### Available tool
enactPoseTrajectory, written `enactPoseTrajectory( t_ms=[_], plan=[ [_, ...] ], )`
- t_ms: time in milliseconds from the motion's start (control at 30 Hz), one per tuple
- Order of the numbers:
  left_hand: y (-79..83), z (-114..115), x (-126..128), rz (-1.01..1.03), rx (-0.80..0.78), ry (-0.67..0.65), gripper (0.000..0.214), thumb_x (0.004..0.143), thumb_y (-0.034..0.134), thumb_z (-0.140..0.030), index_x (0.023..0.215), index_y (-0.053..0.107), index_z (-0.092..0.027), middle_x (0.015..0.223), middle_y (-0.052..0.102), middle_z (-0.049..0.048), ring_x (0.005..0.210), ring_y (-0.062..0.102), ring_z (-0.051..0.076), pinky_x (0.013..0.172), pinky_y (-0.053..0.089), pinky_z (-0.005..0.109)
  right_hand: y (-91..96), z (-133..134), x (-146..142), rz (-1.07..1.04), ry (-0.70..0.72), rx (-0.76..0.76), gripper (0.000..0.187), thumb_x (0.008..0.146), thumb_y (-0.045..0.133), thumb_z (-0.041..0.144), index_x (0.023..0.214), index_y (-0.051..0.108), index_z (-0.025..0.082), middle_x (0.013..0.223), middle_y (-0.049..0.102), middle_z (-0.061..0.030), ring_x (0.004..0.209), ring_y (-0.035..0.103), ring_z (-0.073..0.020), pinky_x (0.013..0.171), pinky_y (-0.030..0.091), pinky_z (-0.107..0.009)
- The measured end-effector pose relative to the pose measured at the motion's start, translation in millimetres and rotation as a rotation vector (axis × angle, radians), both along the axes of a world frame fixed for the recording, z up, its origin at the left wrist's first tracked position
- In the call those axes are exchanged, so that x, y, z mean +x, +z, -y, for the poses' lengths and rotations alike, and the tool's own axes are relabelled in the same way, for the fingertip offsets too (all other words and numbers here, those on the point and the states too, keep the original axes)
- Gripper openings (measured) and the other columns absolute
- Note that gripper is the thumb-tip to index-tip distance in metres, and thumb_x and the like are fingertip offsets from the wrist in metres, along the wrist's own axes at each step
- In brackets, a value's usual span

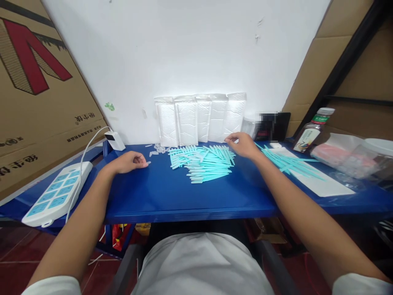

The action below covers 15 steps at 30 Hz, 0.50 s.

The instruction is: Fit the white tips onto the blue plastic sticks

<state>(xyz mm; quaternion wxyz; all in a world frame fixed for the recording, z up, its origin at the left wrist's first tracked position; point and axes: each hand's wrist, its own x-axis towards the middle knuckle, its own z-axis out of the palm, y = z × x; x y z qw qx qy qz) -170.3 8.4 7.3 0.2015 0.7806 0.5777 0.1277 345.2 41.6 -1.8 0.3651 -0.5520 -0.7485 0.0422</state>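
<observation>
A heap of thin teal sticks [204,162] lies in the middle of the blue table [172,196]. My right hand [242,144] rests at the heap's far right edge, fingers curled over the stick ends; whether it grips one is hidden. My left hand [130,161] lies on the table left of the heap, fingers pinched together around a small clear cap [148,163]. More small clear caps [158,150] are scattered just beyond it. A second bunch of teal sticks [287,164] lies on a white sheet [325,186] to the right.
White bubble mailers [199,119] lean on the wall behind the heap. A white power strip [55,194] and charger [115,140] sit at the left. A bottle [311,131], clear bags [344,153] and a dark box [273,127] crowd the right. Cardboard [37,90] stands at the left.
</observation>
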Motion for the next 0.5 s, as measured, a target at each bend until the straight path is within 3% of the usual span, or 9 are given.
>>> enactPoseTrajectory(
  t_ms=[167, 267, 400, 500],
  plan=[
    [-10.1, -43.3, 15.1, -0.11, 0.336, 0.079, 0.048, 0.078, 0.063, -0.068, 0.086, 0.072, -0.022, 0.096, 0.075, 0.0097, 0.094, 0.068, 0.029, 0.087, 0.053, 0.039, -2.9, -5.1, 17.2, 0.172, -0.232, -0.06, 0.026, 0.092, 0.061, 0.029, 0.1, 0.082, 0.016, 0.1, 0.079, -0.0122, 0.094, 0.071, -0.0277, 0.086, 0.052, -0.035],
    [-22.6, -60.5, 35.6, -0.143, 0.456, 0.08, 0.055, 0.087, 0.054, -0.065, 0.11, 0.07, -0.017, 0.118, 0.072, 0.0158, 0.115, 0.064, 0.033, 0.105, 0.047, 0.044, -7.0, -9.6, 26.8, 0.225, -0.318, -0.125, 0.026, 0.093, 0.06, 0.029, 0.102, 0.081, 0.017, 0.106, 0.079, -0.0135, 0.099, 0.071, -0.0289, 0.088, 0.051, -0.036],
    [-44.1, -63.6, 61.4, -0.148, 0.419, 0.236, 0.074, 0.095, 0.042, -0.07, 0.149, 0.053, -0.021, 0.155, 0.051, 0.0203, 0.143, 0.044, 0.042, 0.115, 0.036, 0.057, -14.5, -16.2, 33.4, 0.285, -0.393, -0.221, 0.035, 0.099, 0.054, 0.036, 0.115, 0.078, 0.016, 0.121, 0.073, -0.0194, 0.116, 0.065, -0.0333, 0.097, 0.049, -0.042],
    [-53.7, -63.3, 68.4, -0.179, 0.331, 0.282, 0.081, 0.092, 0.04, -0.079, 0.155, 0.048, -0.028, 0.167, 0.034, 0.0195, 0.152, 0.03, 0.047, 0.117, 0.026, 0.065, -20.1, -20.6, 35.4, 0.329, -0.451, -0.297, 0.049, 0.102, 0.048, 0.046, 0.13, 0.07, 0.013, 0.137, 0.062, -0.0268, 0.13, 0.055, -0.0406, 0.1, 0.047, -0.05]
  ],
)
